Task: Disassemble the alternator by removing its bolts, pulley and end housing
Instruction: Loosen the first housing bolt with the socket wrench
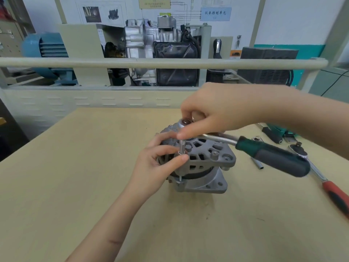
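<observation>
1. An alternator (200, 163) stands just right of the frame's centre on a tan bench (75, 167), its vented end housing (207, 150) facing up.
2. The left hand (160, 163), entering from the lower left, curls around the alternator's left side, and its thumb and fingertips pinch a socket extension (182, 147) standing upright on a through bolt at the housing's near rim.
3. The right hand (213, 112), coming from the right edge, pinches the head of a green-handled ratchet (270, 156) atop that extension; the handle points to the right.
4. Judged from this, the task is early: the housing is still seated and one bolt is being worked.
5. No loose bolts are visible; the pulley cannot be seen.
6. Further right lie a red-handled ratchet (332, 190) and small tools.
</observation>
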The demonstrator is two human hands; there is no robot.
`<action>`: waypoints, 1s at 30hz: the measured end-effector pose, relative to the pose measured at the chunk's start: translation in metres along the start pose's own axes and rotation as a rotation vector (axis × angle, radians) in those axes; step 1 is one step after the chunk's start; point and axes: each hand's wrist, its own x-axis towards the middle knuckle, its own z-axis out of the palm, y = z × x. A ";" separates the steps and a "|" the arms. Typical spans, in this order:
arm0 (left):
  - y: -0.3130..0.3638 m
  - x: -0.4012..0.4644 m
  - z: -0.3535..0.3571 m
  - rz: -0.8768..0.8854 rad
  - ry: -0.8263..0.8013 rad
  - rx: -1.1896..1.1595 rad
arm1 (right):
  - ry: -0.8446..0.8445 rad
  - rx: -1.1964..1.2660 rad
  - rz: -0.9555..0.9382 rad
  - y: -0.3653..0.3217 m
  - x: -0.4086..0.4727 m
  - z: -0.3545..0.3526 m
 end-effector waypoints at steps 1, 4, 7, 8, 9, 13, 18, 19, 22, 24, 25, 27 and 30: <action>0.001 0.000 -0.001 -0.011 -0.016 -0.011 | -0.011 -0.033 0.000 -0.002 0.000 -0.002; 0.004 0.000 -0.004 -0.019 -0.118 -0.026 | -0.081 -0.094 -0.044 0.000 -0.001 -0.009; 0.007 0.001 -0.004 -0.014 -0.129 -0.009 | -0.111 -0.010 -0.112 0.005 0.001 -0.012; 0.006 0.001 -0.003 -0.023 -0.105 -0.021 | -0.103 0.023 -0.131 0.006 0.003 -0.012; 0.006 0.001 -0.002 -0.031 -0.086 -0.038 | -0.095 0.042 -0.137 0.007 0.004 -0.011; 0.007 -0.001 -0.001 0.008 -0.038 -0.052 | -0.074 0.002 -0.088 0.006 0.009 -0.011; 0.006 -0.001 0.002 0.065 0.011 -0.014 | -0.029 0.004 0.030 0.000 0.007 -0.007; 0.007 -0.001 0.003 0.055 0.010 -0.011 | -0.025 0.009 0.024 -0.001 0.007 -0.006; 0.008 -0.003 0.001 0.010 -0.041 -0.077 | -0.058 -0.022 -0.004 -0.003 0.007 -0.009; 0.010 -0.004 -0.002 0.000 -0.098 -0.101 | -0.095 -0.019 -0.015 0.001 0.007 -0.012; 0.010 -0.004 -0.002 0.005 -0.112 -0.088 | -0.109 0.009 -0.032 0.003 0.006 -0.013; 0.010 -0.003 -0.002 0.028 -0.103 -0.069 | -0.118 0.067 -0.075 0.004 0.006 -0.015; 0.009 -0.002 0.000 0.018 -0.021 -0.037 | -0.099 0.054 -0.104 0.002 0.007 -0.016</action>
